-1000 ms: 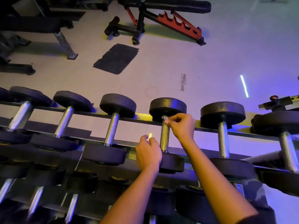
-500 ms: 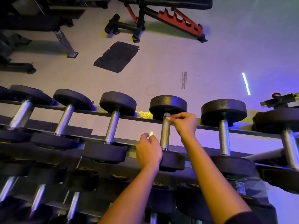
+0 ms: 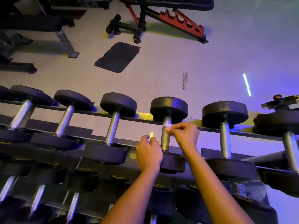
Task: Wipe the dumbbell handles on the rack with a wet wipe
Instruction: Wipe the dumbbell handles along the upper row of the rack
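A row of black-headed dumbbells with knurled steel handles lies across the top tier of the rack. My right hand pinches a small white wet wipe against the upper part of the fourth dumbbell's handle. My left hand sits curled just left of that handle, over the dumbbell's near head. Its fingertips are hidden, so I cannot tell whether it grips anything.
Neighbouring handles stand to the left and right. More dumbbells fill the lower tiers. Beyond the rack is grey floor with a dark mat, a red-and-black bench and a machine frame.
My right hand has slid a little down the handle from just under the far head, and the white wipe now shows at its fingertips. My left hand has stayed put.
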The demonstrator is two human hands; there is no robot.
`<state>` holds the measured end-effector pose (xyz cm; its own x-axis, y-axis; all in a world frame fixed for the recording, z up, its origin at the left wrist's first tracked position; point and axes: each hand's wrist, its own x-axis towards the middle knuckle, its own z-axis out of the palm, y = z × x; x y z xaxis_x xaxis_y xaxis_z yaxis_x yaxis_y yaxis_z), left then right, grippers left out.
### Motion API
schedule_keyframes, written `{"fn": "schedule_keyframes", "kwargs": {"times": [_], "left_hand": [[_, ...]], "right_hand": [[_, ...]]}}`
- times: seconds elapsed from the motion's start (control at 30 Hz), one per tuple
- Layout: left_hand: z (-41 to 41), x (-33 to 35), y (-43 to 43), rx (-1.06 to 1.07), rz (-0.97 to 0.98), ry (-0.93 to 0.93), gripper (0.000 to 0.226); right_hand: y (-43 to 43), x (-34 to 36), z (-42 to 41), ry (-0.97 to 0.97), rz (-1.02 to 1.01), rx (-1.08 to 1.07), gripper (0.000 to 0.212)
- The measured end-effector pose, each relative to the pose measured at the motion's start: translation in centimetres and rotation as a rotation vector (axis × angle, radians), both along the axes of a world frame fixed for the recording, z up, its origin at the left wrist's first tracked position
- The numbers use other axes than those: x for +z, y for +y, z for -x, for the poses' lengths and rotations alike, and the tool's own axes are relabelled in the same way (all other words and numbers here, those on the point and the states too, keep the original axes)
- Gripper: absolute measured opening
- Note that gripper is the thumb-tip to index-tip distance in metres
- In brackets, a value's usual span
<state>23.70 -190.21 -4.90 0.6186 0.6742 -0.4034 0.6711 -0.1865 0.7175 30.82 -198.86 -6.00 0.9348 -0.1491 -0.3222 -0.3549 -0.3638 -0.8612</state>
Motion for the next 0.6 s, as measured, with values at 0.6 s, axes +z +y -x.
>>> {"fn": "schedule_keyframes", "kwargs": {"times": [0.6], "left_hand": [[-0.1,-0.2,0.0,0.004,-0.012,-0.006,0.034]], "right_hand": [[2.0,-0.1,-2.3,-0.176,0.087,-0.043,0.016]]}}
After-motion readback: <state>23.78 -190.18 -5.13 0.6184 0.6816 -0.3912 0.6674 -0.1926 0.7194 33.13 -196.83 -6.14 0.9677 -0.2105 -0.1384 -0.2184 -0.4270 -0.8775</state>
